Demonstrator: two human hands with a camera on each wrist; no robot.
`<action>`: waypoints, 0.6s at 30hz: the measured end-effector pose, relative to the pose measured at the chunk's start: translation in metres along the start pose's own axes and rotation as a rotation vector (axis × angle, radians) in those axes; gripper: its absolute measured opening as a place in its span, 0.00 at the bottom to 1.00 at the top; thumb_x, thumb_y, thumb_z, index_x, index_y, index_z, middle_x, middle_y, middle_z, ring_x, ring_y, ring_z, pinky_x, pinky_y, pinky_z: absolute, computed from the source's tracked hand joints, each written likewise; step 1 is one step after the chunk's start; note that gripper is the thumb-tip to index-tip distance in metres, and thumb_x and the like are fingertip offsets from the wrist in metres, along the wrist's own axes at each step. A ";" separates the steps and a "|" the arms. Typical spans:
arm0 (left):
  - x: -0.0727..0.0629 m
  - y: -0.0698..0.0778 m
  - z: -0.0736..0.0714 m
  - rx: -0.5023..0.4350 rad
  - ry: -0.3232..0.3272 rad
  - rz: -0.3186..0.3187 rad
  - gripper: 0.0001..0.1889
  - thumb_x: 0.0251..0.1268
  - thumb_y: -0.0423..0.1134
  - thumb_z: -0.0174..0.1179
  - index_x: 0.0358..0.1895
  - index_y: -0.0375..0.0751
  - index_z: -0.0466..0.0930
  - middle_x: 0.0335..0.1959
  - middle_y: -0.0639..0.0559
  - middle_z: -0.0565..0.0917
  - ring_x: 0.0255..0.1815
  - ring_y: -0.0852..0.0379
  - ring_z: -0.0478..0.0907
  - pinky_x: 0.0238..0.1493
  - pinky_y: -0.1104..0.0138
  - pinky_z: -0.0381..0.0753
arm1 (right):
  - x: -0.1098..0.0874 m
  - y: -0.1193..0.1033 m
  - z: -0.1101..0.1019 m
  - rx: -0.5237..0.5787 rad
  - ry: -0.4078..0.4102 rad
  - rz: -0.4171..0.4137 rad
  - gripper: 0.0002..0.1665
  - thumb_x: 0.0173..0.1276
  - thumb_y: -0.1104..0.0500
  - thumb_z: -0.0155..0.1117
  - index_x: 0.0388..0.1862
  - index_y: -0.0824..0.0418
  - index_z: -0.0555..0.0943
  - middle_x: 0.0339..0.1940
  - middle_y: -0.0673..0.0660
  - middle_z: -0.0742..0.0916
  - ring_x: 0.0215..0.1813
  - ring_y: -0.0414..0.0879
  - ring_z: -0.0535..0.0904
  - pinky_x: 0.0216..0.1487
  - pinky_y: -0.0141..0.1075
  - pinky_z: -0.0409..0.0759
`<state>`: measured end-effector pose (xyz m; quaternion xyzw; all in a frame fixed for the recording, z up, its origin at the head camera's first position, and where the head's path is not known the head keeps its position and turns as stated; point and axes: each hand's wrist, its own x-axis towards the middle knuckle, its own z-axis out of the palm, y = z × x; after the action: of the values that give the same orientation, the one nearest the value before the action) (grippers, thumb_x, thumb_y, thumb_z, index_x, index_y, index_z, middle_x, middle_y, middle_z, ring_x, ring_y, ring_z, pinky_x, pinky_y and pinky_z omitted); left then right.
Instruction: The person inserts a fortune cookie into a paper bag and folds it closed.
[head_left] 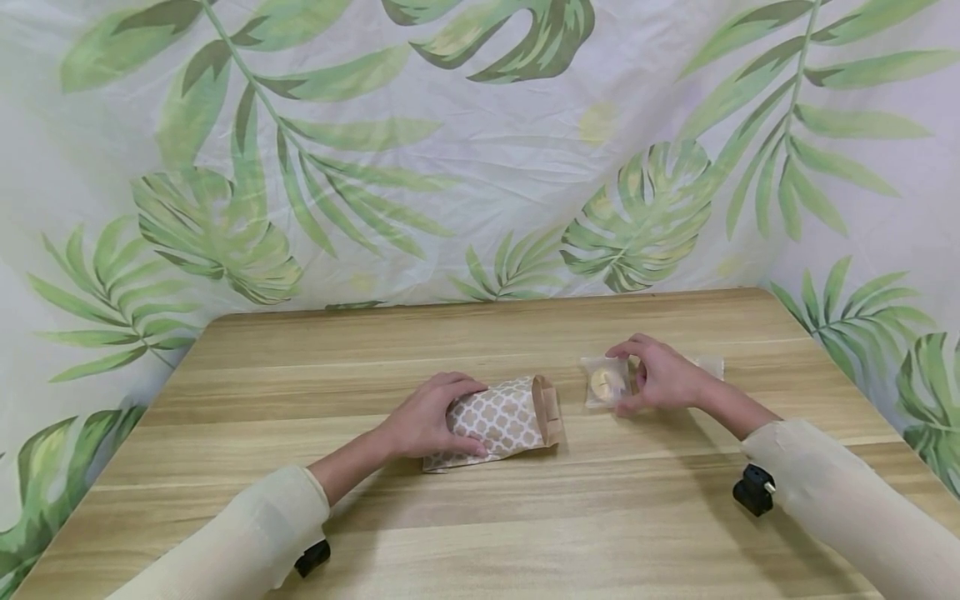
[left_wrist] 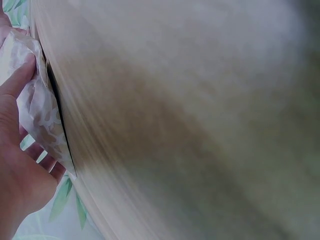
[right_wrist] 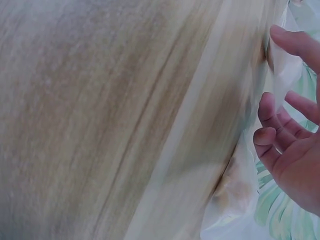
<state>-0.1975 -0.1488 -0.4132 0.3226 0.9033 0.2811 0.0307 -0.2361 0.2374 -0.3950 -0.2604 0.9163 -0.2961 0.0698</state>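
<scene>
In the head view my left hand (head_left: 429,419) grips a brown paper bag (head_left: 501,414) with a white lattice print, thumb on the near side and fingers over the far side. The bag lies on its side, its mouth facing right. My right hand (head_left: 660,377) holds a small clear packet (head_left: 594,392) with a round, pale yellow, cookie-like piece in it, thumb and forefinger at opposite edges. The right wrist view shows this packet (right_wrist: 287,67) at the thumb, the other fingers curled. The left wrist view shows the printed bag (left_wrist: 37,105) against the left hand (left_wrist: 22,165).
A second clear packet (head_left: 710,367) lies behind the right wrist, its contents mostly hidden in the head view. Both rest on a wooden table (head_left: 480,550). A leaf-printed cloth (head_left: 495,192) hangs behind the table's far edge.
</scene>
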 end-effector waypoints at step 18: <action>0.000 0.000 -0.001 -0.002 0.006 0.014 0.45 0.45 0.55 0.83 0.67 0.36 0.78 0.64 0.41 0.79 0.66 0.42 0.74 0.69 0.46 0.73 | -0.001 -0.006 0.001 0.084 0.013 -0.044 0.42 0.50 0.61 0.86 0.61 0.73 0.77 0.53 0.66 0.76 0.25 0.40 0.75 0.28 0.32 0.77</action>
<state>-0.1972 -0.1492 -0.4122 0.3282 0.9007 0.2832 0.0264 -0.2326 0.2334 -0.3925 -0.2755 0.8975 -0.3375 0.0680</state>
